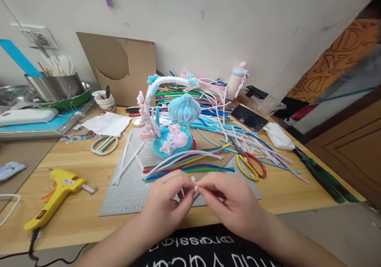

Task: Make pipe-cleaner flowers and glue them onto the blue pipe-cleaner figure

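Observation:
My left hand (171, 195) and my right hand (230, 199) meet over the near edge of the grey cutting mat (125, 195). Both pinch a small, pale pink pipe cleaner (193, 178) between thumb and fingertips. Its top is bent into a little curl; the fingers hide most of the rest. Just beyond lie loose coloured pipe cleaners (190, 171). Behind these stands a fuzzy blue basket (159, 146) with a white arched handle, pink flowers and a blue shell-shaped piece (185, 108).
To the left lie a yellow hot glue gun (59, 193) and white-handled scissors (104, 144). Scissors with yellow and red handles (251, 165), a phone (249, 117) and green-black pliers (321, 175) lie right. Cardboard (139, 68) leans against the wall behind many pipe cleaners.

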Motion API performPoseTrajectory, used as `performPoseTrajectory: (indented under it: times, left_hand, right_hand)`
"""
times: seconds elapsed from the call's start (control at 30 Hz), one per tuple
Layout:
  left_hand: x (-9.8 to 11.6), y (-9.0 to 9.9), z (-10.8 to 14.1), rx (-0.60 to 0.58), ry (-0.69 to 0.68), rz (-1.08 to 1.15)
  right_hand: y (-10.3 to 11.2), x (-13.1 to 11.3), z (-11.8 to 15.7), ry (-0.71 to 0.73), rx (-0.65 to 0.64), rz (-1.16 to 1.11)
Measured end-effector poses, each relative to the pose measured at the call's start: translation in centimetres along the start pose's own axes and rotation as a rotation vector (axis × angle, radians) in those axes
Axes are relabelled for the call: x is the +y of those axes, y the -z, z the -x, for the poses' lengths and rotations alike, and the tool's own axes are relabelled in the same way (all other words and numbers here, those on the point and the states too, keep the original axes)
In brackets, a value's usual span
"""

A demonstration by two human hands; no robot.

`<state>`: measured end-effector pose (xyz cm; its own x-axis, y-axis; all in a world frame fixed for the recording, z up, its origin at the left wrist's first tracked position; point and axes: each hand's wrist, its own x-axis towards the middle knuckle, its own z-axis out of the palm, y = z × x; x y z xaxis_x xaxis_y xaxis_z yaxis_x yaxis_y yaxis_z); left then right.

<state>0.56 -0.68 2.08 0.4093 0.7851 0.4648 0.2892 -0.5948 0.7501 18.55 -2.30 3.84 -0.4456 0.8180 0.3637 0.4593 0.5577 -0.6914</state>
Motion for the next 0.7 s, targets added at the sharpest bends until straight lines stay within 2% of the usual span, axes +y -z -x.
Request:
performPoseTrajectory:
  times: [0.07, 0.13, 0.27, 0.37, 0.5, 0.6, 0.7]
  left_hand:
    - [0.3, 0.1, -0.1, -0.038, 0.044, 0.094]
    - [0.5, 0.0, 0.0, -0.014, 0.145, 0.223]
    - [0.4, -0.2, 0.2, 0.097, 0.270, 0.397]
    - [0.2, -0.2, 0.3, 0.182, 0.204, 0.298]
    - [0.1, -0.2, 0.2, 0.204, 0.088, 0.170]
    - [0.5, -0.1, 0.1, 0.167, 0.128, 0.186]
    - [2.1, 0.7, 0.0, 0.065, 0.195, 0.238]
  right_hand:
    - [-0.2, 0.5, -0.1, -0.118, 0.038, -0.137]
    - [-0.6, 0.8, -0.1, -0.168, 0.037, -0.209]
    - [-0.9, 0.5, 0.0, -0.060, 0.010, -0.108]
    - [-0.9, 0.0, 0.1, 0.002, -0.015, -0.034]
    - [-0.8, -0.3, 0.0, 0.032, -0.018, -0.042]
    - [-0.7, -0.6, 0.2, 0.008, -0.025, -0.067]
    - [-0.1, -1.4, 0.9, -0.062, -0.118, -0.126]
